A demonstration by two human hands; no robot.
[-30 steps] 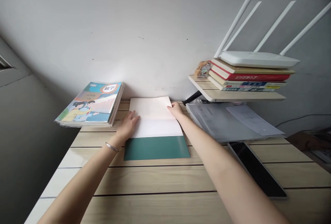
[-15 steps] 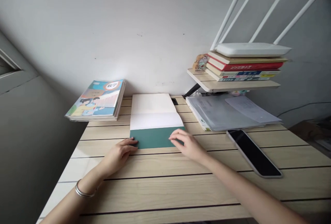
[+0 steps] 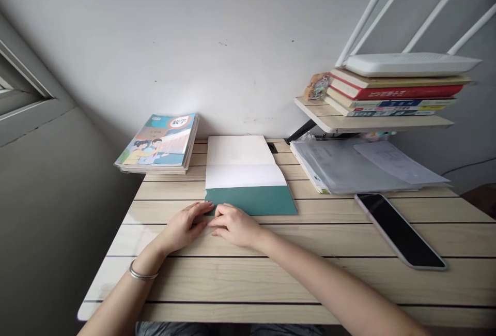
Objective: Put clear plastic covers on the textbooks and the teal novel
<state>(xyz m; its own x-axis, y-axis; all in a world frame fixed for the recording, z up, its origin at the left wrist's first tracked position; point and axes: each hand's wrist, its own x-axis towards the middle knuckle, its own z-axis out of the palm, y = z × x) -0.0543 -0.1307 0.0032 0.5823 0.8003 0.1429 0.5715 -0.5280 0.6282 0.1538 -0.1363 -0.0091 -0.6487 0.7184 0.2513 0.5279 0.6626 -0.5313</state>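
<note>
An open notebook (image 3: 243, 174) lies flat on the desk in front of me, white pages at the back and a green cover flap (image 3: 256, 200) along its near side. My left hand (image 3: 186, 226) rests at the flap's near left corner, fingers stretched out with their tips on the green, thumb apart from them. Close beside it, my right hand (image 3: 237, 226) lies over the flap's near edge with bent, slightly separated fingers pointing left. Nothing shows held in either hand. Beneath the right palm, part of the green edge is hidden.
Textbooks (image 3: 158, 142) are stacked at the back left. On the right lie a plastic folder with papers (image 3: 333, 163) and a phone (image 3: 401, 230). Above them, a small shelf (image 3: 387, 123) carries stacked books (image 3: 399, 93) and a white router (image 3: 411, 64). The wall rises behind the desk.
My right hand has moved left along the green flap, from its right part to beside my left hand. The left hand stays at the corner. The whole view has shifted slightly.
</note>
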